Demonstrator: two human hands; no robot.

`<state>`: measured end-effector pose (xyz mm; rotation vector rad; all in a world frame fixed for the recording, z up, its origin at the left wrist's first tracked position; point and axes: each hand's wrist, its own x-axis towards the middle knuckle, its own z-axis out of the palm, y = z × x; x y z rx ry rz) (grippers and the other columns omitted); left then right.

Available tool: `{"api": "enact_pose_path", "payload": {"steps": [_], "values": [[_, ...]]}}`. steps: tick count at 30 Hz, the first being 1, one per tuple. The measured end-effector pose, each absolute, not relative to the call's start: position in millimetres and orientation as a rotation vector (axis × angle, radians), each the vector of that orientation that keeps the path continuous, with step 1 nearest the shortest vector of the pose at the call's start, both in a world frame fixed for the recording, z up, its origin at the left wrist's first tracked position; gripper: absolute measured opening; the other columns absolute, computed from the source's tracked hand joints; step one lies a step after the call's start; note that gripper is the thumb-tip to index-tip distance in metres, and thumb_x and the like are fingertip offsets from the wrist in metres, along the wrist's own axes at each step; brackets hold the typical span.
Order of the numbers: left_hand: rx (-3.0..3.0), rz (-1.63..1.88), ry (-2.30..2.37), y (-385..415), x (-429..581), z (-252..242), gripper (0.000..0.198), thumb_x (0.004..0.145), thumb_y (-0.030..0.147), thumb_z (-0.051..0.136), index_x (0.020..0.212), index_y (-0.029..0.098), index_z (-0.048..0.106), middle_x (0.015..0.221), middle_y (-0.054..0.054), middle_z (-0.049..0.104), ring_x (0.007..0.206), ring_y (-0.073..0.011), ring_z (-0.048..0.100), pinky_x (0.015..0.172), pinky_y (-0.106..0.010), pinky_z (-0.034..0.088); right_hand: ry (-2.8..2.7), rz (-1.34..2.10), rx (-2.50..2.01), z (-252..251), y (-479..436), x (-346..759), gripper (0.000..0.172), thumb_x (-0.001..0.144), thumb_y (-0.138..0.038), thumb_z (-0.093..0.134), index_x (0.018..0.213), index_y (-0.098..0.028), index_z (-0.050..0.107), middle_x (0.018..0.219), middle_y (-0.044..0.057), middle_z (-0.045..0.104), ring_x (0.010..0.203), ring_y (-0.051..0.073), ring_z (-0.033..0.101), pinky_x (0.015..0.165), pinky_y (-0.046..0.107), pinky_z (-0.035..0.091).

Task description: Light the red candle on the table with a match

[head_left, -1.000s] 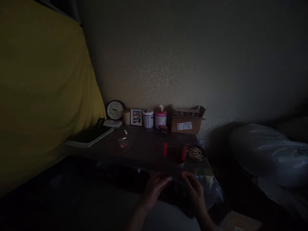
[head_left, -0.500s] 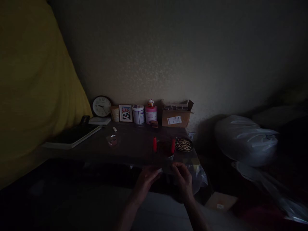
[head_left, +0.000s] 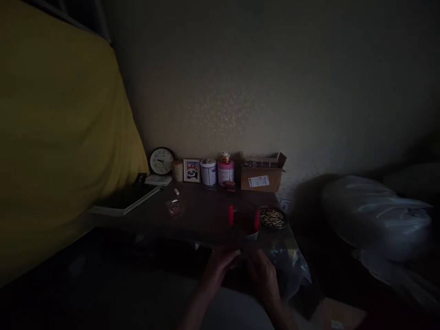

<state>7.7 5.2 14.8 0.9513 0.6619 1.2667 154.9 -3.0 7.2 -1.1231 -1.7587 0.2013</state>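
Observation:
The room is very dark. My left hand [head_left: 220, 265] and my right hand [head_left: 264, 275] are held close together just below the front edge of a low dark table [head_left: 202, 215]. Both have curled fingers that seem to pinch something small between them; I cannot make out what it is. Right above my hands, on the table's front edge, stands a small pot with two red handles [head_left: 244, 222]. A round dish of pale sticks [head_left: 272, 217] sits to its right.
Along the wall stand a clock [head_left: 161, 161], a panda picture [head_left: 191, 170], two tubs [head_left: 217, 171] and a cardboard box [head_left: 261, 178]. A notebook [head_left: 123, 199] lies at the left. A yellow curtain [head_left: 58, 137] hangs left; a plastic-wrapped bundle [head_left: 374, 215] lies right.
The view swung left and then back right. My hands stayed together below the table edge, and my right hand has closed in nearer to my left.

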Motion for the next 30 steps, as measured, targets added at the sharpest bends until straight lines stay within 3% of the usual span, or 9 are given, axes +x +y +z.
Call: {"api": "enact_pose_path", "payload": {"steps": [5,19,30], "values": [[0.977,1.281,0.639,-3.6,8.6,25.2,0.026,0.073,0.029,0.065,0.093,0.012,0.065,0.097,-0.009,0.064,0.092,-0.0218,0.057,0.082,-0.033,0.043,-1.746,0.208,-1.092,8.1,-3.4,155.2,0.022,0.088,-0.028,0.043,0.099,-0.019,0.059,0.091,0.006,0.065,0.082,0.017,0.062,0.070,0.024,0.050],[1.010,1.326,0.580,-18.5,5.1,27.5,0.023,0.076,0.031,0.061,0.094,0.016,0.065,0.097,-0.008,0.063,0.094,-0.0207,0.057,0.083,-0.032,0.043,-1.697,0.208,-1.001,11.0,-10.0,147.2,0.020,0.087,-0.030,0.044,0.089,-0.020,0.061,0.086,0.006,0.066,0.079,0.018,0.063,0.067,0.024,0.050],[0.977,1.339,0.613,-28.7,6.3,29.9,0.025,0.078,0.029,0.060,0.098,0.015,0.064,0.108,-0.011,0.060,0.101,-0.0235,0.056,0.090,-0.036,0.042,-1.744,0.195,-0.988,16.4,-15.7,146.9,0.016,0.087,-0.026,0.044,0.089,-0.020,0.059,0.082,0.005,0.064,0.075,0.016,0.061,0.066,0.023,0.049]]}}
